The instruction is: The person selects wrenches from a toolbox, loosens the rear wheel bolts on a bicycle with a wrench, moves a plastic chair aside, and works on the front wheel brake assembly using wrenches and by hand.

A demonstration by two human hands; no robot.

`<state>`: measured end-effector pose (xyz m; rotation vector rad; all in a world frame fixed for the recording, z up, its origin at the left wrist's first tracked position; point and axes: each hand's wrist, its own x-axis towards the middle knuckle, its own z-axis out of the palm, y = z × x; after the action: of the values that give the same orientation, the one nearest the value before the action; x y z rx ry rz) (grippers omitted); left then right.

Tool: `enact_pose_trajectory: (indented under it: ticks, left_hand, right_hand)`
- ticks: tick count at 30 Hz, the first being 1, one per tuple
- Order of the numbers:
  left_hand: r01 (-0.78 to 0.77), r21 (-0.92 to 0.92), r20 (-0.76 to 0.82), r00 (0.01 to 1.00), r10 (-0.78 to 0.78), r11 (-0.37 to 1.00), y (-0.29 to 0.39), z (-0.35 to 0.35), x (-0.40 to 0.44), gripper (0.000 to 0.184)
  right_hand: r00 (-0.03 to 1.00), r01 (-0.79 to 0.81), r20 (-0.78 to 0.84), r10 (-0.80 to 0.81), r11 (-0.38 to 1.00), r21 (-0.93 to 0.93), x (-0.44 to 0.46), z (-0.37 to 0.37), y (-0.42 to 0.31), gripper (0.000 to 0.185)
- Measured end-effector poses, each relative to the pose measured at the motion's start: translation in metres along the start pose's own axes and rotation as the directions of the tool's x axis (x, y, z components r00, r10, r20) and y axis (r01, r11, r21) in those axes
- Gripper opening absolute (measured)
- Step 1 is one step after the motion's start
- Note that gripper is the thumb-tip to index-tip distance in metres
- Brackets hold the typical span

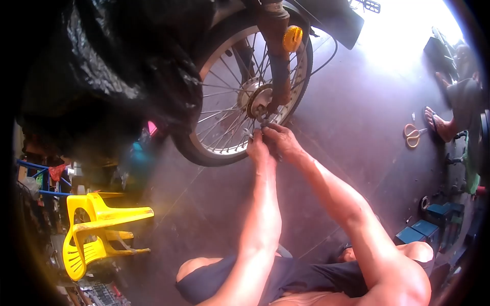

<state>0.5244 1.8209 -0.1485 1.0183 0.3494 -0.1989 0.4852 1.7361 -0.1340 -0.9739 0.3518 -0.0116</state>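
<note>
The spoked wheel (220, 151) stands upright in its fork leg (280, 66), with a round hub (261, 100) at its centre. Just below the hub, my left hand (260, 148) is closed, fingers pinched around something small. A short metallic piece (248, 133) sticks out beside its fingertips; its kind is unclear. My right hand (284, 139) is closed too, its fingertips touching a small dark metal part (264, 123) under the axle end. Both hands almost meet there, and their fingers hide what lies between them.
A yellow plastic chair (84, 227) lies tipped at left. Black plastic sheeting (117, 76) hangs over the upper left. An orange reflector (292, 39) sits on the fork. Scissors (412, 135) lie on the floor near another person's foot (440, 124). Blue boxes (417, 232) stand at lower right.
</note>
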Motion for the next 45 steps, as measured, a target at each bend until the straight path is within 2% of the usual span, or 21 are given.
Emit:
enact_pose_trajectory:
  ticks: [3,7,10,13,15,18,21,22,25,28,31,34,35,38,41,44,45]
  left_hand:
    - [0.025,-0.07,0.15,0.989,-0.014,0.997,-0.004,-0.01,0.007,0.025]
    - [0.001,0.044,0.149,0.989,-0.007,0.999,-0.003,-0.011,0.011,0.029]
    - [-0.028,0.053,0.168,0.986,0.018,0.998,-0.004,-0.008,0.009,0.029]
    - [-0.041,0.072,0.186,0.982,0.027,0.997,-0.006,-0.012,0.009,0.028]
    - [-0.044,0.111,0.188,0.982,0.022,0.993,-0.009,-0.015,0.013,0.027]
    - [-0.086,0.138,0.127,0.99,0.068,0.987,-0.012,-0.011,0.012,0.028]
    - [-0.042,0.26,0.102,0.995,0.016,0.965,0.003,-0.002,0.001,0.026]
    - [-0.052,0.239,0.113,0.993,0.025,0.97,0.001,-0.002,0.002,0.026]
    - [-0.081,0.198,0.146,0.988,0.052,0.977,-0.003,-0.007,0.008,0.027]
    - [-0.077,0.183,0.172,0.984,0.046,0.98,-0.01,-0.014,0.013,0.027]
    - [-0.072,0.176,0.168,0.985,0.042,0.982,-0.009,-0.013,0.011,0.025]
    - [-0.103,0.213,0.163,0.984,0.069,0.972,-0.006,-0.006,0.005,0.024]
    - [-0.105,0.198,0.17,0.983,0.071,0.975,-0.007,-0.004,0.004,0.025]
    - [-0.112,0.159,0.184,0.98,0.082,0.981,-0.006,0.0,0.006,0.026]
    - [-0.105,0.143,0.182,0.98,0.078,0.984,-0.008,-0.007,0.005,0.026]
    - [-0.1,0.167,0.189,0.98,0.068,0.981,-0.01,-0.013,0.012,0.025]
    - [-0.11,0.172,0.191,0.979,0.076,0.979,-0.011,-0.014,0.012,0.026]
  right_hand:
    - [1.0,0.022,0.008,-0.023,0.991,0.131,0.012,0.003,0.012,0.041]
    - [0.998,0.063,-0.003,-0.063,0.983,0.174,0.016,0.005,0.015,0.036]
    - [0.998,0.047,-0.046,-0.042,0.992,0.114,0.011,0.008,0.009,0.036]
    - [0.992,0.106,-0.064,-0.105,0.994,0.013,0.012,0.007,0.01,0.035]
    - [0.986,0.108,-0.126,-0.105,0.994,0.015,0.015,0.009,0.012,0.036]
    - [0.976,0.096,-0.196,-0.099,0.995,-0.027,0.02,0.013,0.016,0.036]
    - [0.956,0.097,-0.27,-0.118,0.991,-0.089,0.031,0.019,0.026,0.039]
    - [0.947,0.101,-0.295,-0.13,0.989,-0.111,0.034,0.021,0.028,0.04]
    - [0.882,0.267,-0.381,-0.277,0.96,-0.079,0.02,0.028,0.021,0.041]
    - [0.966,0.218,-0.154,-0.206,0.974,0.068,0.02,0.014,0.021,0.037]
    - [0.966,0.137,-0.224,-0.128,0.99,0.026,0.022,0.014,0.021,0.036]
    - [0.935,0.079,-0.336,-0.111,0.991,-0.109,0.032,0.024,0.023,0.035]
    - [0.925,0.089,-0.359,-0.126,0.989,-0.118,0.033,0.026,0.025,0.026]
    - [0.913,0.299,-0.312,-0.263,0.951,0.074,0.021,0.031,0.016,0.023]
    - [0.97,0.182,-0.18,-0.161,0.978,0.106,0.018,0.018,0.017,0.028]
    - [0.972,0.043,-0.23,-0.042,0.999,0.0,0.025,0.018,0.016,0.033]
    - [0.96,0.04,-0.276,-0.053,0.998,-0.056,0.027,0.02,0.018,0.033]
